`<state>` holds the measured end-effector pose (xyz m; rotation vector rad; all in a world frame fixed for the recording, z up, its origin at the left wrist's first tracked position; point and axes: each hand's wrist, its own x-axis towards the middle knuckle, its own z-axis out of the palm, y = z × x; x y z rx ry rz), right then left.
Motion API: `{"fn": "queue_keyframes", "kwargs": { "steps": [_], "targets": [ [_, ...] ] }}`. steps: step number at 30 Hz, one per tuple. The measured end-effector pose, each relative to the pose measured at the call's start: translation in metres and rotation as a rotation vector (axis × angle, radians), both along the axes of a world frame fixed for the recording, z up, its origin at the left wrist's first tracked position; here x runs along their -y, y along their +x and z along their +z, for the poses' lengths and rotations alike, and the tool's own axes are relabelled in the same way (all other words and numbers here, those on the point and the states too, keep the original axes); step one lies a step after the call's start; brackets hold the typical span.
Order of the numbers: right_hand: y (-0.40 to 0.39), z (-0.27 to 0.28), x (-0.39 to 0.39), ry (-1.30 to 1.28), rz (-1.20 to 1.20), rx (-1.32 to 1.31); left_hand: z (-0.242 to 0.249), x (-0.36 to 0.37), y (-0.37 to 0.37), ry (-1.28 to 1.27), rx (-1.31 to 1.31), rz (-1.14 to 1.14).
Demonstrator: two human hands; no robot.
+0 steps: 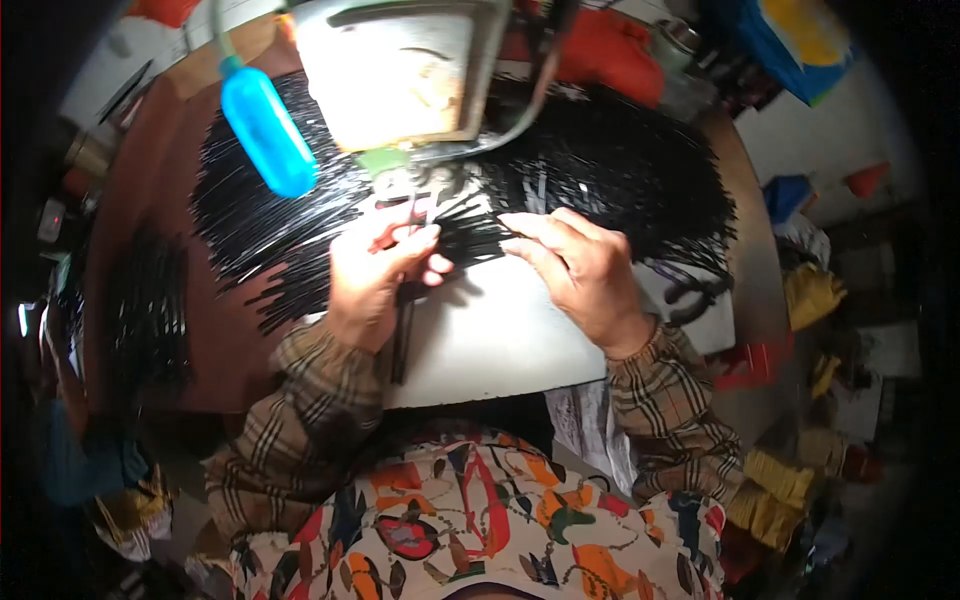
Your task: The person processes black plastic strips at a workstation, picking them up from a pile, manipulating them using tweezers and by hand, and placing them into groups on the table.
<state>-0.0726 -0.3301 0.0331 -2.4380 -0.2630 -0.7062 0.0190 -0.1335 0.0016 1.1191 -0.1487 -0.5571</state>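
Observation:
My left hand (375, 275) is closed, thumb against fingers, around a thin black strip (402, 340) that hangs down past the wrist over the white work surface (490, 335). To its right, my right hand (585, 265) has thumb and forefinger pinched together at the edge of the black strips in the middle; the tiny piece between the fingertips is hard to make out. A large pile of black strips (270, 215) fans out on the left, and another dark pile (620, 170) lies behind my right hand. Glare blurs the area just beyond the fingertips.
A brightly lit metal lamp or machine head (390, 70) hangs above the piles. Beside it is a blue bottle-like object (268, 130). A black-handled tool (690, 290) lies right of my right hand. More dark strips (145, 310) lie on the brown table's (225, 350) left.

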Motion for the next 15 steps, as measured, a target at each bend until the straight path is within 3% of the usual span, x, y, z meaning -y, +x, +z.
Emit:
{"fn": "queue_keyframes", "kwargs": {
  "steps": [5,15],
  "targets": [
    [0.049,-0.034,-0.045,0.831,0.056,-0.328,-0.015,-0.012,0.012,-0.037,0.017,0.035],
    [0.063,-0.037,-0.068,1.071,-0.035,-0.391,-0.008,-0.014,0.013,-0.125,-0.035,0.043]
  ]
}}
